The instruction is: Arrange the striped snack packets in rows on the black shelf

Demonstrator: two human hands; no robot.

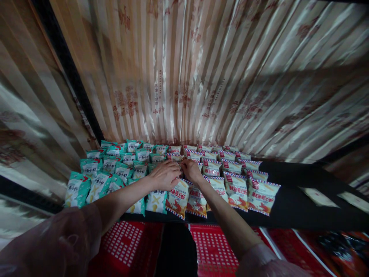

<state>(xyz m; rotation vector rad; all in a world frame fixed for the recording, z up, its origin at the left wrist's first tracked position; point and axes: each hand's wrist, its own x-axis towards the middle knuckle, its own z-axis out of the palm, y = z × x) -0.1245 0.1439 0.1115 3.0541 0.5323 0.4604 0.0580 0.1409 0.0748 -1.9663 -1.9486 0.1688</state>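
Rows of snack bags stand on a black shelf. Green-and-white bags fill the left side, and white-and-red bags with striped edges fill the right. Where the two kinds meet, my left hand reaches over the front row with its fingers bent round a snack bag, mostly hidden beneath them. Close beside it, my right hand is closed in a pinch at the top of a bag among the white-and-red ones. My fingers cover much of what they grip.
A striped, shiny curtain hangs right behind the bags. Dark metal posts frame the shelf. Two flat pale packets lie at the right. Red perforated crates and dark packages sit below the front edge.
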